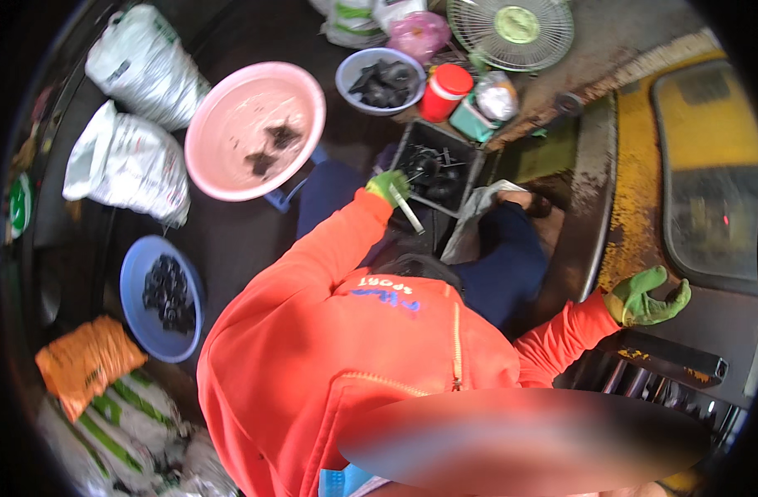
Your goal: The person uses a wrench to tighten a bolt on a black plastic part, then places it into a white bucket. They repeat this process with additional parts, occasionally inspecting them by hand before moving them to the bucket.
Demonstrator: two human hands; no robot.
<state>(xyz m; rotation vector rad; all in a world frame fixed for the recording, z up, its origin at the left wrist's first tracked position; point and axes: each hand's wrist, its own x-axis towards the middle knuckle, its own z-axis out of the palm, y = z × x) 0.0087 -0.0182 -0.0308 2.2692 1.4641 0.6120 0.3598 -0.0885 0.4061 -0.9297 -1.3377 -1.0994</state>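
Observation:
My left hand (387,187), in a green glove, is closed around a pale, narrow, flat bar-like tool (409,210); its exact kind is unclear. It is beside the near left edge of a grey crate (469,189) that holds black moulded pieces (435,170) and some thin pale sticks. My right hand (646,298), also green-gloved, is held out to the right in front of a yellow machine (632,224). Its thumb and fingers are apart, curved, with nothing between them.
Left of me are a pink basin (198,157) with dark scraps, a blue basin (133,290) of black pieces, white sacks (135,170) and an orange bag (89,360). Beyond the crate sit another basin (346,79), a red-lidded jug (447,89) and a fan (516,29). A metal bar (673,358) juts below my right hand.

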